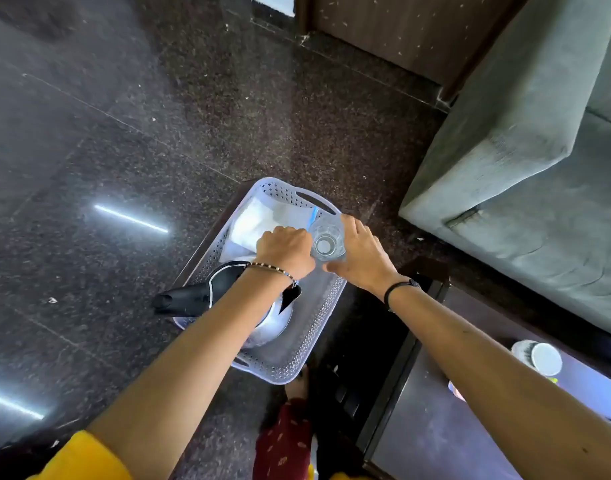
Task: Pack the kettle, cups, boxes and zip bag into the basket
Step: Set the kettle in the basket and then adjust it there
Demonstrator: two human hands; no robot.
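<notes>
— Clear glass, that cup [327, 243]: where is it?
— Over the far right end of the perforated basket [326, 308], upright, between both hands. The left hand [286, 250] curls shut against its side; the right hand [359, 255] wraps the other side.
— And the kettle [227, 299]?
— In the basket's near end, under the left forearm. The zip bag [259, 221], I think, lies at the far end.

Kettle [262, 306] in basket [317, 327]; zip bag [259, 220] behind it.
</notes>
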